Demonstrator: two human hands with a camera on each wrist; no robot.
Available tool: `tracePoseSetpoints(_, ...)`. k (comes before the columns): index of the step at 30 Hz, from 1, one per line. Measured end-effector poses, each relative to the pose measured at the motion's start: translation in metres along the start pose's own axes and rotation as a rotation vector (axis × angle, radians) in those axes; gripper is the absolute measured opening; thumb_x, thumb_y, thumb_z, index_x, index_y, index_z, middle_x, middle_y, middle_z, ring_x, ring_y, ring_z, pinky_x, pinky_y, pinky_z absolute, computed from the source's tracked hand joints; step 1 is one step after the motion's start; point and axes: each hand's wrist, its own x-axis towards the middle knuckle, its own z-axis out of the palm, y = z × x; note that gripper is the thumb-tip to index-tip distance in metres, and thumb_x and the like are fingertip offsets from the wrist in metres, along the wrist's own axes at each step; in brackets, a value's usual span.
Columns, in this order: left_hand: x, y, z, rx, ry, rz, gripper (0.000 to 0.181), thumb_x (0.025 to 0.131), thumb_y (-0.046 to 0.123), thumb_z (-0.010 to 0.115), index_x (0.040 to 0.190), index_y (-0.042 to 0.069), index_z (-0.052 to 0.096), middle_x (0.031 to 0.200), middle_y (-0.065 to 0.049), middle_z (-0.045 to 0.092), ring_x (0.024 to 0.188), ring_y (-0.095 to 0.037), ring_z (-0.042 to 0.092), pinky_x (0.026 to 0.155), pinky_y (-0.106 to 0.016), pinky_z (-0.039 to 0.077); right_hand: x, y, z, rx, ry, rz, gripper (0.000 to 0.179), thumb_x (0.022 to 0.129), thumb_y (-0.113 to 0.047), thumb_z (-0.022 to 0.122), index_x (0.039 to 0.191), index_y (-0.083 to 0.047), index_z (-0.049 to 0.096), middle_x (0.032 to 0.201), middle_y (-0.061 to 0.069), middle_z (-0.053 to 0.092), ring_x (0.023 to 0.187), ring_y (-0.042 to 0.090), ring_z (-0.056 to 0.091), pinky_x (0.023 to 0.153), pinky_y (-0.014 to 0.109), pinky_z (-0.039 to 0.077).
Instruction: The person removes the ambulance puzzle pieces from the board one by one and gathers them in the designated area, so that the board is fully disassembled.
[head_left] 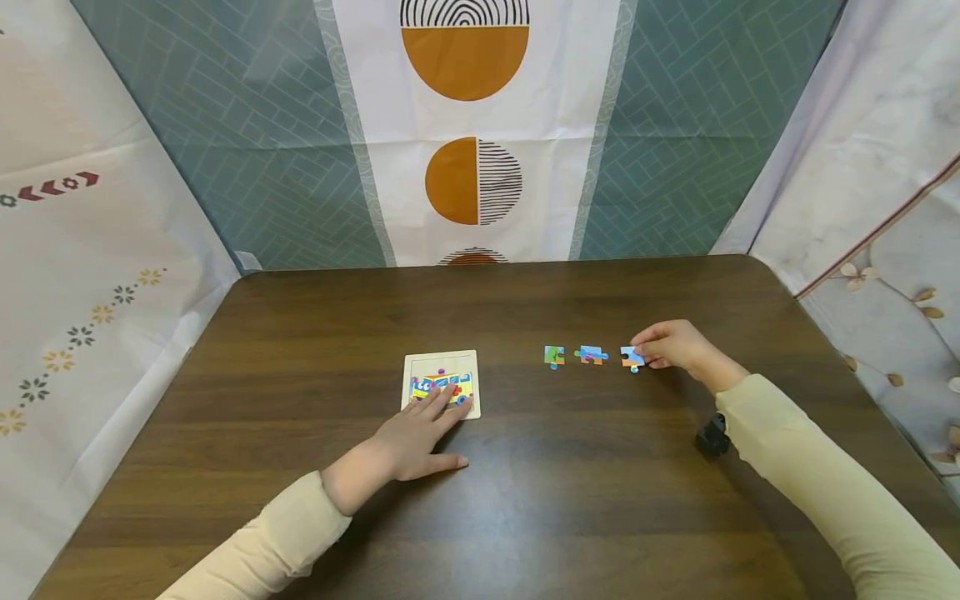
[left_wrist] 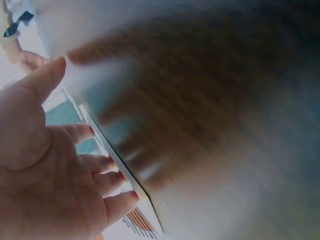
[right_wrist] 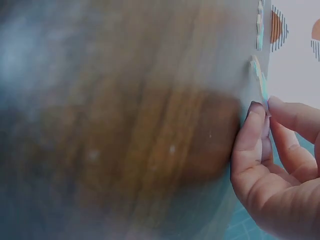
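Note:
A square jigsaw tray [head_left: 441, 358] with a pale frame and a colourful picture lies left of the table's middle. My left hand [head_left: 420, 435] rests on its lower part with fingers spread and straight, covering some of the picture. To the right, my right hand [head_left: 678, 350] pinches a blue and orange puzzle piece [head_left: 630, 357] between thumb and fingers. The right wrist view shows this piece [right_wrist: 260, 80] edge-on, tilted at the fingertips. Beside it on the table lie a blue puzzle piece [head_left: 591, 355] with pink and orange, and a green and blue puzzle piece [head_left: 554, 356].
The brown wooden table [head_left: 525, 508] reaches back to a patterned curtain [head_left: 645, 167]. A black device [head_left: 712, 436] sits at the right wrist. Printed white cloth [head_left: 97, 275] hangs along the left side, and another cloth [head_left: 885, 200] along the right.

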Motion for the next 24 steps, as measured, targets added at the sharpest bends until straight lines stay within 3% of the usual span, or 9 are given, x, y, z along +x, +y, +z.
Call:
tracePoseSetpoints(20,0.0045,-0.0006,0.0017,-0.044,0.027,0.016,0.073,0.092,0.047,0.057,0.151,0.015,0.028,0.158,-0.016,0.015,0.146,-0.036,0.012,0.114,-0.057,0.016,-0.0002,-0.0065,0.0,-0.111,0.036,-0.009,0.028,0.09,-0.002,0.059,0.112,0.015,0.057,0.091,0.008,0.07,0.074,0.011,0.06,0.066,0.027,0.054)
tracePoseSetpoints(24,0.0044,-0.0013,0.0017,-0.04,0.034,0.023,0.073,0.092,0.047,0.057,0.151,0.014,0.028,0.158,-0.016,0.016,0.146,-0.036,0.012,0.114,-0.057,0.016,-0.0014,-0.0095,0.0021,-0.133,0.071,-0.033,0.028,0.091,-0.005,0.06,0.112,0.013,0.058,0.102,0.02,0.067,0.076,0.012,0.062,0.066,0.025,0.054)
